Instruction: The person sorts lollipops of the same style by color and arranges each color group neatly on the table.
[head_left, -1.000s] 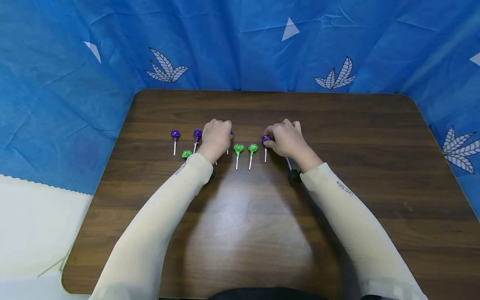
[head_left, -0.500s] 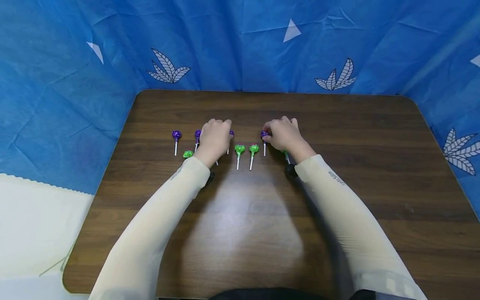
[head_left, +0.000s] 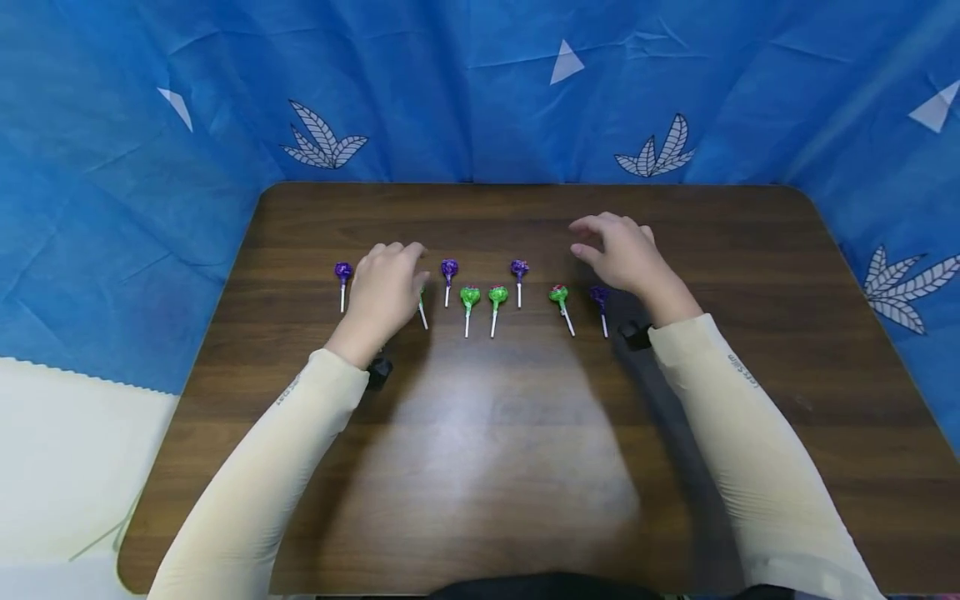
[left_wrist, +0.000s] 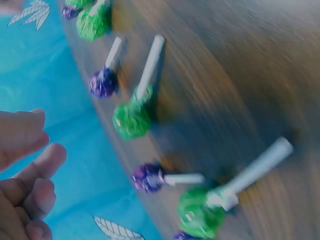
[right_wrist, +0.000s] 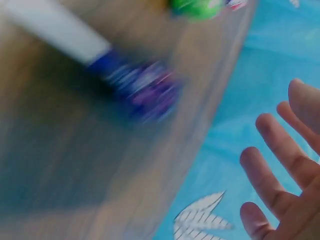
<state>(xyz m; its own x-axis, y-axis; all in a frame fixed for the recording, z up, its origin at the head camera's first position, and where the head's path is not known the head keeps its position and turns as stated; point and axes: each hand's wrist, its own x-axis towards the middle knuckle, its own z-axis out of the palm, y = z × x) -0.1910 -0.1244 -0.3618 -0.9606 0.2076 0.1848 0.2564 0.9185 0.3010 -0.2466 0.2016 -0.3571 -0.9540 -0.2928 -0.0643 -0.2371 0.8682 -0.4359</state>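
Wrapped lollipops lie on the brown table, their white sticks toward the person. My left hand [head_left: 382,287] is over the left part of the row and holds nothing; its fingers are loosely bent in the left wrist view. A green lollipop [head_left: 423,310] pokes out beside its thumb, and a purple lollipop [head_left: 342,271] lies to its left. My right hand [head_left: 626,254] hovers with spread, empty fingers [right_wrist: 265,172], near the rightmost purple lollipop [head_left: 599,294]. Between the hands are two purple lollipops, one at the right [head_left: 519,267], and several green lollipops, one centrally placed [head_left: 469,295].
The wooden table [head_left: 525,467] has rounded corners. A blue cloth [head_left: 480,92] printed with leaves hangs along its back and sides. A white surface [head_left: 75,467] lies past the left edge. Both forearms wear cream sleeves [head_left: 750,442].
My right hand has let go of the middle-right purple lollipop and moved right, uncovering a green and a purple one. My left hand has moved left, uncovering a purple lollipop.
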